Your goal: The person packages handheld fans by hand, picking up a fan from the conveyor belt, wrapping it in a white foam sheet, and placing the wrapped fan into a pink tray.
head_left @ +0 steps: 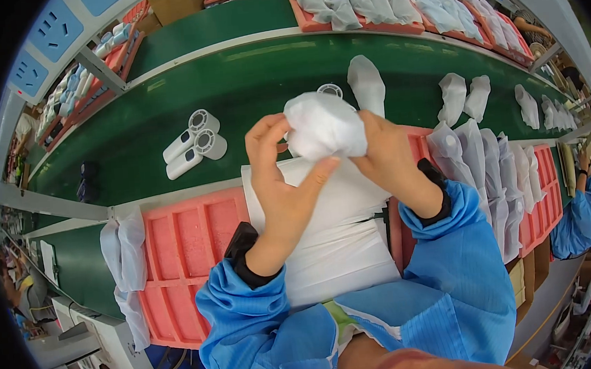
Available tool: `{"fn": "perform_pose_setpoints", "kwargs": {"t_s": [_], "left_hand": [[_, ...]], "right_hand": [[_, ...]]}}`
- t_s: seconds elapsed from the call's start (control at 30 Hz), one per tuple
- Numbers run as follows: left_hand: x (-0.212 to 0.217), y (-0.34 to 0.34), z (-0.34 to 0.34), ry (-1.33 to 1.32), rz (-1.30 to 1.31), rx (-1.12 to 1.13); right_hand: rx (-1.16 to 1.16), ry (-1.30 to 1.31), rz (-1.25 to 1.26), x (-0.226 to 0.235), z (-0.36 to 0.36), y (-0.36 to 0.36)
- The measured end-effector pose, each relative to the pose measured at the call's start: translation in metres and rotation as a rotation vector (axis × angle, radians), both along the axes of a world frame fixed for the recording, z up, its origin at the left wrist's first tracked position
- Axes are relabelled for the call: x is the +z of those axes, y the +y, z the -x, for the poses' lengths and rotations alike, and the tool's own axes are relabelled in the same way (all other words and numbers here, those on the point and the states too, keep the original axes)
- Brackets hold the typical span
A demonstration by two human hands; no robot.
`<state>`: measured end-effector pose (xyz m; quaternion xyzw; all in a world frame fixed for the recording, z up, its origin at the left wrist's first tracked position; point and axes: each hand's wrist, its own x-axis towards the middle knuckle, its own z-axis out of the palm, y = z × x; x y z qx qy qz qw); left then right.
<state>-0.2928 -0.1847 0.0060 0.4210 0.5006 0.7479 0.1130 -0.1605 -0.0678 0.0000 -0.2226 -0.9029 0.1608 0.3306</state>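
Between my two hands is a white, translucent bag (325,125), bunched and rounded; its contents do not show clearly. My left hand (277,175) grips its left side, with the thumb along the lower edge and the fingers curled at the upper left. On the right side, my right hand (392,159) holds the bag's edge. A stack of flat white bags (336,264) lies under my wrists. Just behind the held bag, the round vented end of a white device (330,90) peeks out. Beside it lies a bagged item (367,85).
Two white handheld devices with round grilles (195,145) lie on the green belt (252,70) at left. Red compartment trays flank me, the left tray (175,239) and the right tray (545,179), both bearing bagged items. More loaded trays (394,27) line the far shelf. A co-worker's blue sleeve (579,218) shows at right.
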Motion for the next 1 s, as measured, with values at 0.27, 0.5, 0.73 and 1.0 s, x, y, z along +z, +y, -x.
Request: {"fn": "perform_pose_setpoints", "kwargs": {"t_s": [0.27, 0.5, 0.73, 1.0], "left_hand": [[-0.005, -0.001, 0.01, 0.554, -0.055, 0.229], [-0.005, -0.008, 0.01, 0.488, 0.037, 0.242], [-0.001, -0.007, 0.01, 0.382, 0.064, 0.18], [-0.018, 0.015, 0.044, -0.045, 0.143, 0.066]], "right_hand": [[0.008, -0.04, -0.007, -0.006, 0.004, -0.016], [0.142, 0.061, 0.29, 0.0, 0.007, -0.02], [0.106, 0.03, 0.333, -0.001, 0.006, -0.016], [0.104, -0.102, 0.654, 0.011, -0.002, -0.002]]}}
